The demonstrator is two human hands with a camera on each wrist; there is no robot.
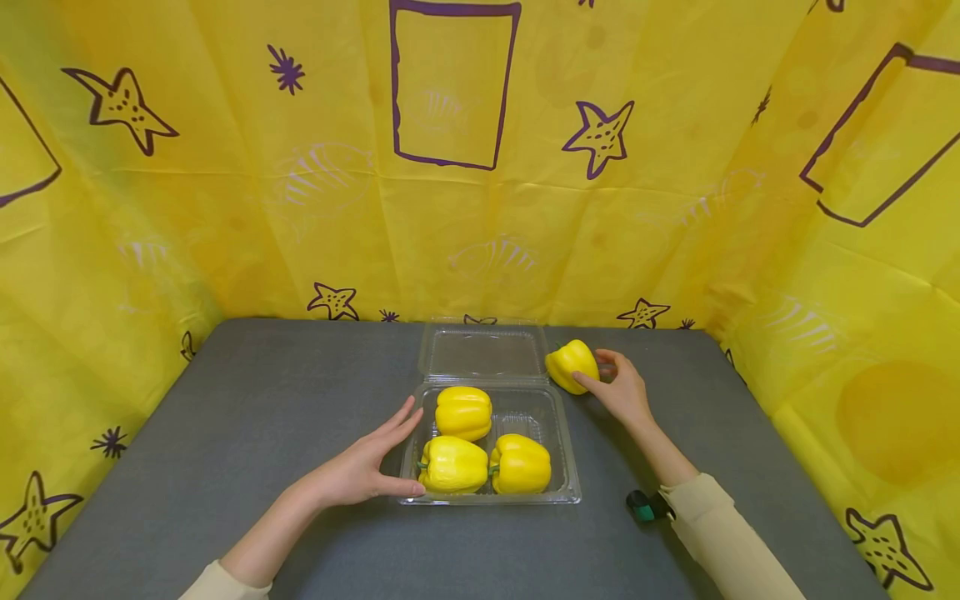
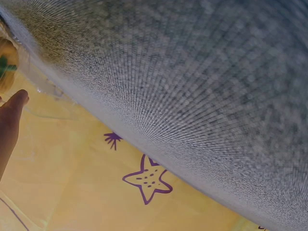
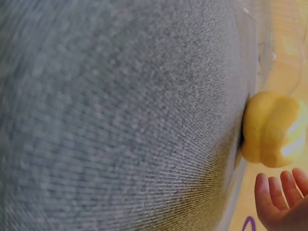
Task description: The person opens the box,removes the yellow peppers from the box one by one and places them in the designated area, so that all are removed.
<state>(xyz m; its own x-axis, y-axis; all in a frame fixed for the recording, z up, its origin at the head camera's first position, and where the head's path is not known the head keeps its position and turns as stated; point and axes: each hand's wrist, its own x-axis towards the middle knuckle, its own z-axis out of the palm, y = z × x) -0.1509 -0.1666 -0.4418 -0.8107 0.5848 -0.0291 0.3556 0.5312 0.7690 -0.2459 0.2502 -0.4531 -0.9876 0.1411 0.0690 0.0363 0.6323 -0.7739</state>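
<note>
Three yellow bell peppers sit in a clear plastic clamshell container: one at the back left, one at the front left and one at the front right. My left hand spreads along the container's left side, thumb by the front corner. In the left wrist view its thumb shows near the clear plastic. A fourth bell pepper lies on the table beside the lid. My right hand is at its right side; in the right wrist view the fingers are extended, slightly apart from that pepper.
The container's transparent lid lies folded back on the grey table. A yellow cloth with purple drawings hangs behind and along both sides. A small dark device is at the right sleeve.
</note>
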